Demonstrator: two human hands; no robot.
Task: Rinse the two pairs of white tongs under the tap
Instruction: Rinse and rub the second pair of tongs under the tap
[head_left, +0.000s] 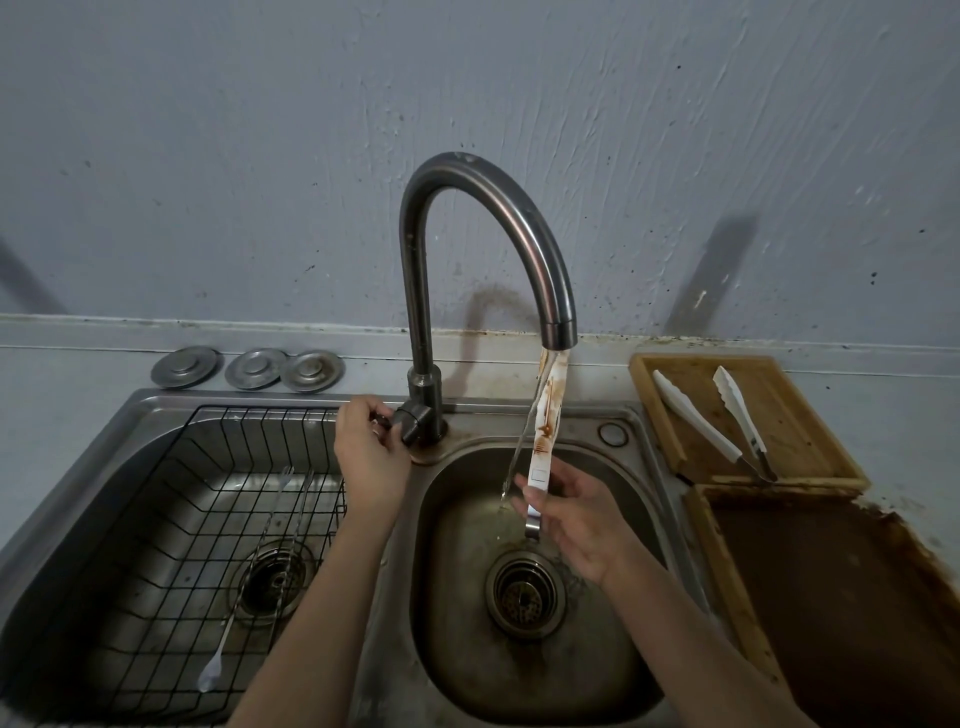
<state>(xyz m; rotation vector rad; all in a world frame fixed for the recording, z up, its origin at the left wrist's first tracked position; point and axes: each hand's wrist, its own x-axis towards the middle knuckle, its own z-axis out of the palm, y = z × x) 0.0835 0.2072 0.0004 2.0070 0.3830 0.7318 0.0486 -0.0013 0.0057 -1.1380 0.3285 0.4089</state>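
Forearms: both mine reach over the double sink (631, 415).
Right hand (576, 519): fingers pinch the metal end of the stained tongs (545, 431), held upright with the white tip in the running water (519, 452) under the tap (488, 208).
Left hand (369, 447): curled round the tap lever (408, 423).
Second tongs (719, 421): opened out on the wooden tray (670, 441), right of the sink, not yet rinsed.
Doing it well: I'd turn the tongs so both brown-smeared faces meet the stream, and keep the flow moderate to avoid splashing.
Surroundings: wire rack (208, 493) in the left basin, three metal lids (249, 368) behind it, speckled grey wall (208, 156).
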